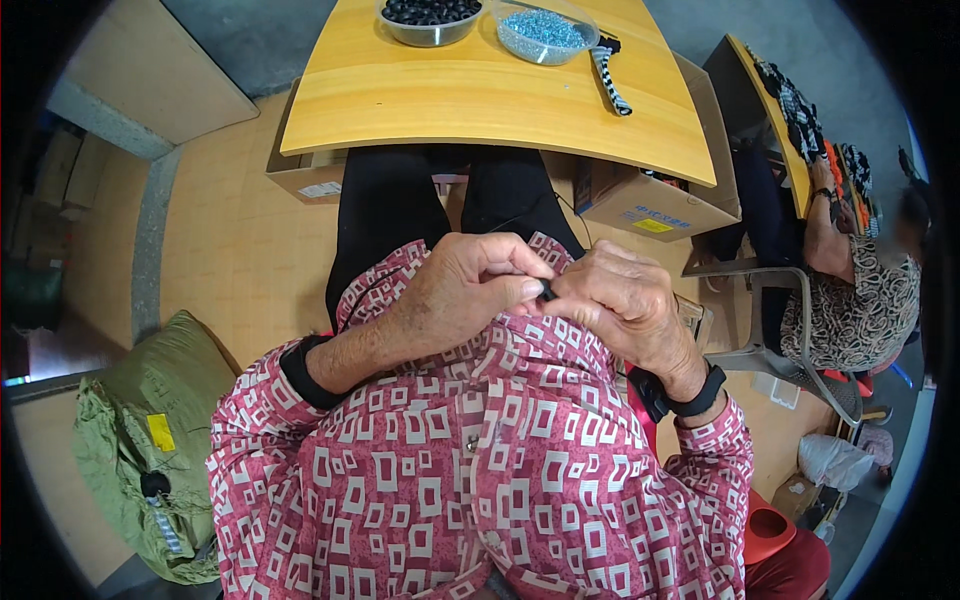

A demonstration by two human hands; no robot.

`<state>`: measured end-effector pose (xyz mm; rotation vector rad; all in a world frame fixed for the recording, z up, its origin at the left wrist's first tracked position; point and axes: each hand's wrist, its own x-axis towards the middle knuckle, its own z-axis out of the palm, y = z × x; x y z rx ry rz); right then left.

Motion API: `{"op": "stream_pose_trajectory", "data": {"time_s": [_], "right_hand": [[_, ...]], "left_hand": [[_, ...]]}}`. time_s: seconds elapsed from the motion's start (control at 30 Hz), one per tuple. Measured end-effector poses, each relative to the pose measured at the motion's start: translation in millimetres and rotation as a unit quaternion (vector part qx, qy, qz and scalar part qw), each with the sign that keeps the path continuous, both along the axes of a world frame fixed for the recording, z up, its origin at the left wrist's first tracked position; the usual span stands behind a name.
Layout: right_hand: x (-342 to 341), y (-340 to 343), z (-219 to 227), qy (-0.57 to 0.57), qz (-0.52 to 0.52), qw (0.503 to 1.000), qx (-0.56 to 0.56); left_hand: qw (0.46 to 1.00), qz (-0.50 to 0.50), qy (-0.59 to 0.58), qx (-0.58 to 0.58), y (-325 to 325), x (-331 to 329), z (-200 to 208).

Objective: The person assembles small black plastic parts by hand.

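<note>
My left hand [462, 292] and my right hand [628, 308] meet in front of my patterned pink shirt, above my lap. Between the fingertips is a small black piece [547, 289], mostly covered, so its exact kind cannot be made out. The left thumb and forefinger pinch it from one side. On the other side, the curled fingers of my right hand close against it. A thin dark cord or wire [520, 214] shows over my trousers just beyond the hands.
On the yellow table [450, 105] stand a tub of black pieces [430, 12] and a tub of clear blue beads [545, 32], beside a black-and-white strap [607, 78]. Cardboard boxes [655, 205] sit underneath. A green sack [150, 420] lies left; another person [850, 290] sits right.
</note>
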<state>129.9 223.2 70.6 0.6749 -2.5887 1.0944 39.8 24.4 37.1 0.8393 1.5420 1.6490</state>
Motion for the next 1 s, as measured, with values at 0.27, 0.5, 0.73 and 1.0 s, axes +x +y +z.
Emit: {"op": "stream_pose_trajectory", "data": {"time_s": [0.27, 0.5, 0.73, 1.0], "right_hand": [[7.0, -6.7, -10.0, -0.048, -0.01, 0.998, -0.034], [12.1, -13.0, -14.1, 0.079, 0.019, 0.981, 0.177], [7.1, -8.3, -19.8, 0.107, 0.089, 0.975, 0.174], [10.5, -21.0, -16.5, 0.115, 0.015, 0.979, 0.168]], "left_hand": [[0.988, -0.09, 0.093, -0.08, -1.5, -13.6, 21.2], [0.973, -0.143, 0.138, -0.117, 0.0, -21.0, 17.3], [0.968, -0.155, 0.159, -0.118, 0.1, -20.6, 13.1], [0.973, -0.131, 0.15, -0.114, -2.7, -21.8, 16.9]]}}
